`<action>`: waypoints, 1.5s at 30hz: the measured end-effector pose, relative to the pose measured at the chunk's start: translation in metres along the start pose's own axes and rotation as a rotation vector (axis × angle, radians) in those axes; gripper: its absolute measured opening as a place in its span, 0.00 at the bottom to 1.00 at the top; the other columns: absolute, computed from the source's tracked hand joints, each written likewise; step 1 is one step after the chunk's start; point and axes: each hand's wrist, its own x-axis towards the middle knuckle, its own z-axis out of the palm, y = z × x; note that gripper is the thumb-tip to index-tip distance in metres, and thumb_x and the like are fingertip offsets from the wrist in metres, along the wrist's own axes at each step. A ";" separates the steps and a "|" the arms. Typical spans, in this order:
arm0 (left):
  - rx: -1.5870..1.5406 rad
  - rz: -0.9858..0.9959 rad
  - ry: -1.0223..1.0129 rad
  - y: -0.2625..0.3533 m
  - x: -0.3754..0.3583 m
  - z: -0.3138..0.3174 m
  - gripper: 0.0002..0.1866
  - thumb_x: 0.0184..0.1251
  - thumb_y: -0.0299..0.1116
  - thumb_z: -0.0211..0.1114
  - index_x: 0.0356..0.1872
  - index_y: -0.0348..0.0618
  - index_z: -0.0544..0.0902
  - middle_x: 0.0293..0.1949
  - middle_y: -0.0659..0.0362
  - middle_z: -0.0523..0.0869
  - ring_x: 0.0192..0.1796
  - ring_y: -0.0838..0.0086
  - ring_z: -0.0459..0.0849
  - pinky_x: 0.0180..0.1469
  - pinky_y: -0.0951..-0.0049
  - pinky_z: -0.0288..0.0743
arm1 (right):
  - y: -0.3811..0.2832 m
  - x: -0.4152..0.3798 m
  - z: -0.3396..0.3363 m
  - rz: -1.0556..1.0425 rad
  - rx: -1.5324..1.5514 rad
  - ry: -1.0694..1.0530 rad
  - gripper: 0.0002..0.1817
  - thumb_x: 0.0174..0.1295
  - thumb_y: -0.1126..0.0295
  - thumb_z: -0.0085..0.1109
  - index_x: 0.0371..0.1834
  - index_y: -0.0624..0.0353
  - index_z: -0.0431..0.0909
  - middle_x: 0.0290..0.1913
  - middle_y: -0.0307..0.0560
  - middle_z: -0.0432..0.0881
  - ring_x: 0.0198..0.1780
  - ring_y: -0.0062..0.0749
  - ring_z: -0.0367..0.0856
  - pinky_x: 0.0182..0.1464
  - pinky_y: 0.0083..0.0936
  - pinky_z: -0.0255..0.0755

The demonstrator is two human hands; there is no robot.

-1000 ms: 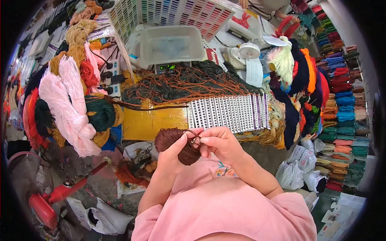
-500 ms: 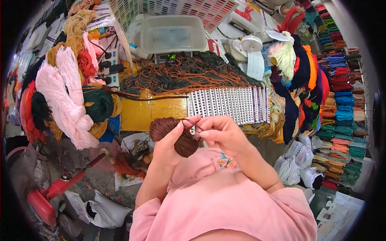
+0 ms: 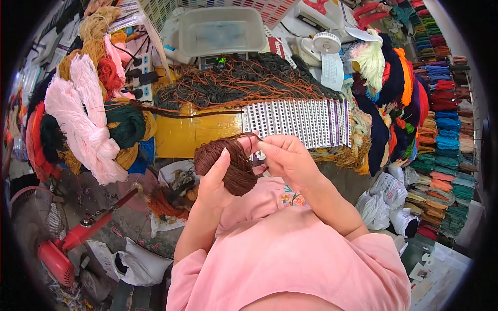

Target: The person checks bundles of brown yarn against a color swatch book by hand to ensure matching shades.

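At far left stands a red fan (image 3: 57, 262), then a pale pink skein (image 3: 85, 119) beside a dark green skein (image 3: 127, 126), then a glossy yellow panel (image 3: 194, 131). Near that panel's lower edge, the left hand (image 3: 212, 186) holds a brown yarn bundle (image 3: 239, 173), thumb laid across it. Just beside, the right hand (image 3: 289, 159) pinches a thin brown strand (image 3: 250, 135) at the bundle's top. Farther right come punched white cards (image 3: 295, 124) and white bags (image 3: 381, 202)

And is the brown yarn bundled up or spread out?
Bundled up: the brown yarn makes a rounded bunch in the left hand.
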 end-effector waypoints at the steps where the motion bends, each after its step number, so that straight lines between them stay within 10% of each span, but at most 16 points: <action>1: -0.017 -0.011 -0.016 0.000 0.000 0.002 0.23 0.64 0.42 0.37 0.53 0.34 0.63 0.56 0.51 0.61 0.56 0.67 0.63 0.52 0.63 0.64 | -0.006 -0.002 0.005 0.046 -0.073 0.022 0.07 0.55 0.71 0.51 0.32 0.61 0.76 0.15 0.25 0.66 0.15 0.05 0.55 0.18 0.05 0.53; 4: -0.009 0.006 -0.062 -0.004 -0.001 -0.004 0.23 0.64 0.43 0.37 0.53 0.34 0.63 0.57 0.51 0.61 0.55 0.66 0.65 0.54 0.65 0.62 | 0.005 0.004 0.008 -0.073 -0.144 0.012 0.06 0.49 0.79 0.55 0.31 0.64 0.76 0.26 0.29 0.73 0.25 0.06 0.67 0.24 0.05 0.61; 21: -0.085 -0.071 -0.042 0.003 -0.003 0.010 0.29 0.63 0.44 0.40 0.57 0.29 0.52 0.49 0.50 0.67 0.48 0.67 0.71 0.51 0.67 0.65 | 0.008 0.004 0.000 -0.016 0.004 -0.023 0.05 0.48 0.76 0.56 0.29 0.63 0.77 0.20 0.33 0.74 0.20 0.10 0.67 0.19 0.07 0.57; 27: 0.077 0.066 0.285 -0.009 -0.002 0.007 0.10 0.61 0.31 0.47 0.29 0.35 0.74 0.37 0.54 0.75 0.42 0.72 0.73 0.44 0.72 0.68 | 0.012 0.005 0.003 -0.240 0.073 -0.053 0.03 0.49 0.76 0.54 0.27 0.64 0.75 0.25 0.39 0.76 0.22 0.12 0.68 0.22 0.08 0.59; 33: 0.189 -0.035 0.129 0.005 0.001 0.013 0.13 0.62 0.34 0.45 0.20 0.40 0.68 0.27 0.55 0.75 0.23 0.77 0.72 0.27 0.78 0.67 | 0.003 -0.008 -0.029 0.181 0.314 -0.346 0.04 0.52 0.74 0.50 0.29 0.64 0.69 0.19 0.37 0.68 0.19 0.15 0.63 0.20 0.11 0.54; 35: 0.676 -0.309 0.143 0.010 0.010 0.018 0.12 0.61 0.34 0.48 0.20 0.40 0.69 0.19 0.59 0.74 0.17 0.80 0.69 0.19 0.82 0.62 | -0.010 -0.014 -0.033 0.262 0.190 -0.319 0.05 0.51 0.75 0.52 0.29 0.65 0.70 0.20 0.36 0.69 0.21 0.14 0.64 0.21 0.11 0.56; 38: 0.612 -0.443 0.170 0.038 0.023 0.017 0.11 0.58 0.32 0.52 0.17 0.40 0.70 0.13 0.63 0.70 0.11 0.85 0.63 0.14 0.84 0.53 | -0.039 -0.028 -0.035 -0.034 -0.839 -0.069 0.02 0.48 0.78 0.54 0.23 0.65 0.73 0.22 0.36 0.72 0.25 0.11 0.66 0.25 0.11 0.60; 43: -0.176 -0.109 0.351 0.075 0.014 -0.065 0.09 0.61 0.31 0.42 0.25 0.40 0.69 0.22 0.61 0.76 0.11 0.90 0.63 0.13 0.85 0.55 | -0.061 -0.029 -0.094 -0.294 0.108 -0.332 0.03 0.53 0.78 0.47 0.29 0.61 0.71 0.32 0.48 0.73 0.31 0.23 0.71 0.26 0.15 0.65; 45: -0.670 0.086 0.138 0.082 -0.021 -0.136 0.08 0.63 0.29 0.40 0.29 0.40 0.68 0.29 0.61 0.75 0.17 0.85 0.67 0.20 0.85 0.60 | -0.056 -0.027 -0.138 -0.341 0.616 -0.335 0.02 0.58 0.76 0.41 0.32 0.62 0.62 0.28 0.46 0.64 0.26 0.24 0.68 0.23 0.23 0.70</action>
